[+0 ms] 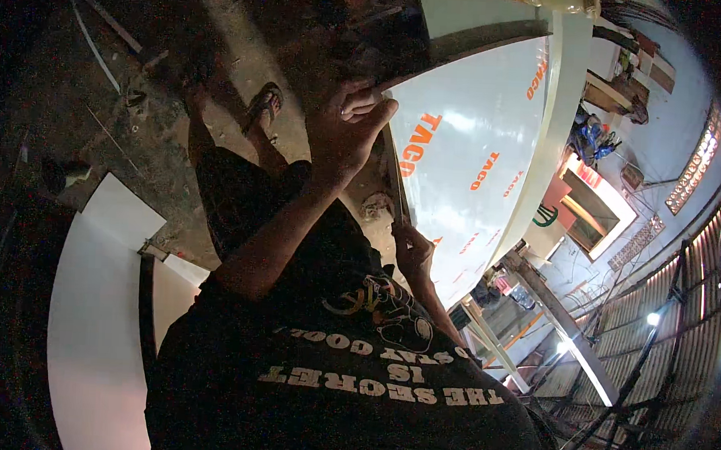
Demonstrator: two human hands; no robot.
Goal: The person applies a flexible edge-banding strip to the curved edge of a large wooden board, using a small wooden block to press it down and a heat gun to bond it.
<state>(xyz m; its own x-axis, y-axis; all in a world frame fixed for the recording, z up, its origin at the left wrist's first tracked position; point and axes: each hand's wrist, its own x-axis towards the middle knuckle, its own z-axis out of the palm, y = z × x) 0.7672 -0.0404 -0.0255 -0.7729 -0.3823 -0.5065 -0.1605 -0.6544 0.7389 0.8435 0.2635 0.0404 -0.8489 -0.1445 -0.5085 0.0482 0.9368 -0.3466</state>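
A large white glossy panel (477,142) with orange printing stands tilted in front of me, its dark edge (465,44) running along the top. My left hand (347,132) is raised and grips the panel's near edge, fingers curled over it. Lower down, my right hand (412,250) pinches a thin, dark, blade-like tool (397,196) that lies along the same edge. My black printed T-shirt (346,361) fills the lower middle of the view.
A curved white board (99,318) lies on the dirty floor at left. My foot in a sandal (263,104) rests on the ground above it. Thin strips and debris (102,53) are scattered at upper left. Metal frames and a corrugated wall with lamps (654,318) stand at right.
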